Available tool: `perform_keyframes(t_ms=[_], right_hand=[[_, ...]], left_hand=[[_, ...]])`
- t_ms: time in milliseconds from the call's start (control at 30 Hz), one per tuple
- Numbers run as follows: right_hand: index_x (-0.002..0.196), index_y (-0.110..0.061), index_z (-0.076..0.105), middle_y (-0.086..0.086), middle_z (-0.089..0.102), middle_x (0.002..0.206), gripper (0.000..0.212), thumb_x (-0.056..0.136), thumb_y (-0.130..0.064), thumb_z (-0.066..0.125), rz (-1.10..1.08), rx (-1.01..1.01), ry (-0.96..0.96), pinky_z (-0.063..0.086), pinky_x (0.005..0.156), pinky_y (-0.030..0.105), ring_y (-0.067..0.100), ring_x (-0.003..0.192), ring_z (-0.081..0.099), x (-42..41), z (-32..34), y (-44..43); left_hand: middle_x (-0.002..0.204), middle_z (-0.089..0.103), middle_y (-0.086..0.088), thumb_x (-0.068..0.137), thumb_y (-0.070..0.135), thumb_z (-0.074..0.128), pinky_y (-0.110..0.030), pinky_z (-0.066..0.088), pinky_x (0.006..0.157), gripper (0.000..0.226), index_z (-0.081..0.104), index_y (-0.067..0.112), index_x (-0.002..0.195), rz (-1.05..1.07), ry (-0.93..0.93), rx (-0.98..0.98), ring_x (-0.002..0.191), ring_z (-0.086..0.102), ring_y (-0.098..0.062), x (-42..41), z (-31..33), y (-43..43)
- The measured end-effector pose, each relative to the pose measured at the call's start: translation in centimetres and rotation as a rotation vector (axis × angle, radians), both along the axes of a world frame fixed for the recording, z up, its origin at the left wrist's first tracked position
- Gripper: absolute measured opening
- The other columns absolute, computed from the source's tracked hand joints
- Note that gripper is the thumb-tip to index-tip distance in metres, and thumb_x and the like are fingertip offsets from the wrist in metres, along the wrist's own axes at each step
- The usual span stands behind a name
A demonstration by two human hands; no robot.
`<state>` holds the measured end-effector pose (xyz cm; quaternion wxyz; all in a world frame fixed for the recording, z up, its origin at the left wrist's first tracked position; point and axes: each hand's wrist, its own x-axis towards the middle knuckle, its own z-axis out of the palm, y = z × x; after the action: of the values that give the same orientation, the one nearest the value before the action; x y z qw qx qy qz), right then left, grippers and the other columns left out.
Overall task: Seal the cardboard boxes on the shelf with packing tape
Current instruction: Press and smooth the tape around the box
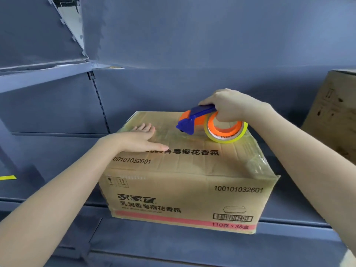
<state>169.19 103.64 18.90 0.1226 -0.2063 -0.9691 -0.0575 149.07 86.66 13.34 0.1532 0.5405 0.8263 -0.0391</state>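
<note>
Closed cardboard box (183, 170) on shelf (289, 220), contents hidden, top taped

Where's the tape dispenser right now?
Head view: the tape dispenser rests on top of the cardboard box, toward its right rear, gripped by the right hand.

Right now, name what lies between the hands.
Head view: only the taped top of the box, from the left hand to the tape dispenser the right hand grips.

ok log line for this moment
left hand: flat on box top | right hand: grips tape dispenser, resting on box top
</note>
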Motion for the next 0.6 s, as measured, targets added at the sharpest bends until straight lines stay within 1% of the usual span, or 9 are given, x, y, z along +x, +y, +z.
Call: perform_keyframes(t_ms=[67,133,200,267,333,400,467,533,600], right_hand=[[0.122,-0.032,0.056,-0.017,0.041,0.073,0.059,0.072,-0.002,0.048,-0.01,0.004,-0.011,0.037,0.058,0.026,0.018,0.083,0.045,0.1,0.0,0.0],[0.124,-0.034,0.055,-0.017,0.04,0.074,0.061,0.073,-0.002,0.047,-0.032,-0.003,-0.012,0.039,0.063,0.029,0.017,0.084,0.043,0.5,-0.1,0.2],[0.125,-0.034,0.054,-0.015,0.04,0.076,0.061,0.074,-0.002,0.048,-0.044,0.004,-0.023,0.039,0.064,0.029,0.016,0.084,0.042,0.4,-0.1,0.2],[0.125,-0.034,0.054,-0.016,0.037,0.075,0.06,0.074,-0.003,0.049,-0.037,0.037,-0.058,0.035,0.061,0.028,0.015,0.082,0.04,-0.2,-0.1,0.0],[0.123,-0.034,0.055,-0.017,0.036,0.071,0.058,0.074,-0.004,0.05,-0.031,0.071,-0.096,0.034,0.057,0.026,0.014,0.08,0.04,-0.6,0.0,0.0],[0.121,-0.036,0.055,-0.015,0.042,0.075,0.058,0.073,-0.004,0.049,-0.051,0.074,-0.1,0.039,0.06,0.029,0.016,0.08,0.043,-0.6,0.1,0.2],[0.123,-0.037,0.053,-0.009,0.048,0.086,0.06,0.073,-0.004,0.048,-0.067,0.071,-0.095,0.044,0.064,0.032,0.017,0.083,0.046,-0.5,0.2,0.3],[0.126,-0.037,0.051,-0.007,0.048,0.093,0.062,0.075,-0.002,0.048,-0.08,0.065,-0.101,0.043,0.065,0.032,0.017,0.086,0.045,-0.6,0.2,0.3],[0.13,-0.034,0.049,-0.009,0.046,0.095,0.061,0.078,-0.001,0.049,-0.087,0.054,-0.119,0.041,0.065,0.029,0.015,0.087,0.044,-0.7,0.2,0.3]], left_hand=[[0.153,-0.021,-0.006,0.079,0.076,0.031,-0.033,-0.006,0.113,0.103,-0.01,0.011,0.147,-0.002,0.036,0.01,0.141,-0.018,-0.019,1.4,-0.1,1.1],[0.154,-0.018,-0.007,0.079,0.076,0.031,-0.036,-0.002,0.115,0.102,-0.009,0.012,0.148,-0.065,-0.015,0.08,0.142,-0.015,-0.021,3.9,-0.7,2.4],[0.157,-0.004,-0.006,0.075,0.08,0.03,-0.039,0.008,0.117,0.101,0.001,0.018,0.15,-0.148,-0.068,0.174,0.144,-0.003,-0.021,6.2,-1.3,3.3],[0.155,0.014,-0.01,0.073,0.084,0.023,-0.039,0.015,0.115,0.103,0.016,0.015,0.148,-0.215,0.018,0.188,0.142,0.011,-0.024,7.4,-1.8,3.9],[0.153,0.02,-0.013,0.073,0.084,0.017,-0.038,0.015,0.115,0.104,0.024,0.01,0.145,-0.242,0.086,0.173,0.141,0.015,-0.025,7.2,-1.9,4.2],[0.155,0.012,-0.012,0.074,0.083,0.016,-0.035,0.008,0.114,0.103,0.015,0.011,0.148,-0.263,0.089,0.182,0.143,0.009,-0.025,6.8,-1.8,4.3],[0.156,0.004,-0.01,0.075,0.082,0.015,-0.033,0.003,0.114,0.103,0.005,0.012,0.149,-0.275,0.088,0.182,0.144,0.001,-0.024,6.6,-1.7,4.2],[0.156,0.001,-0.01,0.074,0.082,0.014,-0.033,0.001,0.114,0.103,0.002,0.011,0.149,-0.281,0.092,0.179,0.144,-0.002,-0.023,6.4,-1.8,4.2],[0.156,-0.002,-0.01,0.074,0.082,0.014,-0.032,0.0,0.114,0.104,0.001,0.011,0.149,-0.287,0.088,0.182,0.144,-0.004,-0.022,6.2,-2.0,4.3]])
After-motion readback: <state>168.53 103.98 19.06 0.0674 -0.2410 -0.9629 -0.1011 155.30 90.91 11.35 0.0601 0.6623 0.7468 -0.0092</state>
